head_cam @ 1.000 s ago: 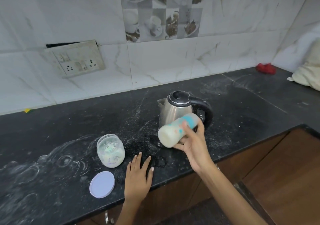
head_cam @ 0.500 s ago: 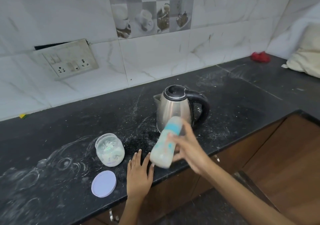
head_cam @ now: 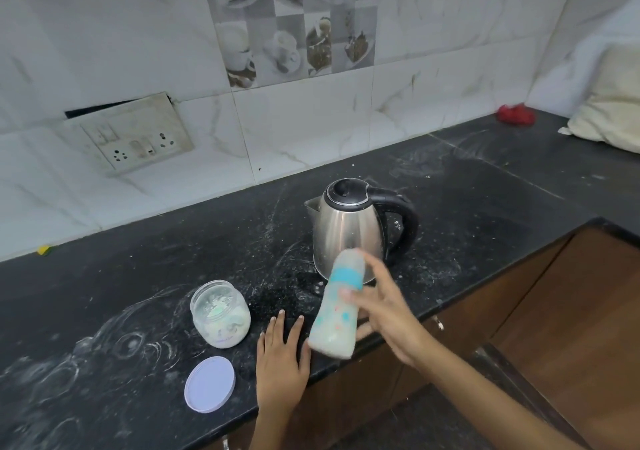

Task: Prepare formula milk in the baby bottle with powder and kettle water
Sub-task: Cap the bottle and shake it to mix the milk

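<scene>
My right hand (head_cam: pixel 388 314) grips a baby bottle (head_cam: pixel 336 314) with a blue collar and white milk inside, held tilted in the air above the front edge of the black counter (head_cam: pixel 138 269). My left hand (head_cam: pixel 282 356) lies flat on the counter, fingers apart, just left of the bottle's base. A steel kettle (head_cam: pixel 349 228) with a black lid and handle stands behind the bottle. An open clear jar of white powder (head_cam: pixel 220 313) sits left of my left hand, its lilac lid (head_cam: pixel 209 384) lying flat in front of it.
Spilled powder streaks the counter around the jar and kettle. A socket plate (head_cam: pixel 135 134) hangs on the tiled wall. A red cloth (head_cam: pixel 514 114) and a cream bag (head_cam: pixel 613 107) sit at the far right. Brown cabinet doors (head_cam: pixel 571 311) run below the counter.
The bottle swung from nearly sideways in front of the kettle to more upright with its base down, and stays tilted. My left hand has stayed flat on the counter.
</scene>
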`<act>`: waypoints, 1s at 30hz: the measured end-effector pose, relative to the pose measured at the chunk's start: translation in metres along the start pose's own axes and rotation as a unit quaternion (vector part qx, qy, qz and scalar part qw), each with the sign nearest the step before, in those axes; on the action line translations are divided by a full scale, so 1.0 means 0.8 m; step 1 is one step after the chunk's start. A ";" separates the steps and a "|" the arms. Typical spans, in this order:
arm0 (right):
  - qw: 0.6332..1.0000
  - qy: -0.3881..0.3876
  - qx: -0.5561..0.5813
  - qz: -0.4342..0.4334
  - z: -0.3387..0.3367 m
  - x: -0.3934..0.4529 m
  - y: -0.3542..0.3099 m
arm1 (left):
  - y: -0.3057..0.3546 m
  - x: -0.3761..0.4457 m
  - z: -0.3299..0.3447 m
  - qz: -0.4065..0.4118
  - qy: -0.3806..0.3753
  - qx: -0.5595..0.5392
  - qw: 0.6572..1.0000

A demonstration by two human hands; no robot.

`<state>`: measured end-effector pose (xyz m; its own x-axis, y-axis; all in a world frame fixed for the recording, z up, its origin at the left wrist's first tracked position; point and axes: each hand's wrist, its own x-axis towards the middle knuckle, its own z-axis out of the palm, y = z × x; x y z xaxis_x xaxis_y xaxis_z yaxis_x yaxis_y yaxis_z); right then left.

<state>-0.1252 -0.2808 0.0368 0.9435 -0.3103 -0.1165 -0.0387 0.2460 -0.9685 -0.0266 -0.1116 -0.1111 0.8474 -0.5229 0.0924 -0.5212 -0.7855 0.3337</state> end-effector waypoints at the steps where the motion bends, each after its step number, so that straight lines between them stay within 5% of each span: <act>1: 0.998 0.048 0.029 -0.018 -0.006 0.008 -0.006 | 0.001 0.000 0.001 -0.001 0.004 -0.004 1.000; 4: 0.988 0.131 0.067 -0.039 -0.012 0.025 -0.015 | 0.003 -0.003 0.001 -0.003 0.012 -0.002 1.000; 8: 0.999 -0.030 -0.029 0.033 0.019 -0.007 0.013 | -0.002 0.000 0.001 0.003 -0.006 0.002 1.000; 10: 0.998 -0.045 -0.034 0.033 0.020 -0.014 0.017 | -0.003 0.000 0.002 0.007 -0.017 0.015 1.000; 15: 0.990 0.121 0.069 -0.012 -0.003 0.018 -0.006 | 0.003 -0.005 0.000 -0.002 0.021 0.005 1.000; 20: 0.998 -0.026 -0.026 0.049 0.021 -0.011 0.007 | -0.002 0.000 -0.001 0.009 0.003 0.009 1.000; 26: 0.984 0.166 0.067 -0.012 -0.011 0.024 -0.018 | 0.002 -0.002 0.004 0.004 0.023 -0.005 1.000; 30: 0.997 0.036 -0.018 0.058 0.019 -0.006 0.004 | -0.002 0.001 0.000 0.006 0.002 -0.009 1.000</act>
<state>-0.1252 -0.2644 0.0374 0.9057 -0.3476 -0.2425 -0.1595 0.2506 -0.9549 -0.0253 -0.1107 -0.1117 0.8412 -0.5314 0.1002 -0.5299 -0.7729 0.3491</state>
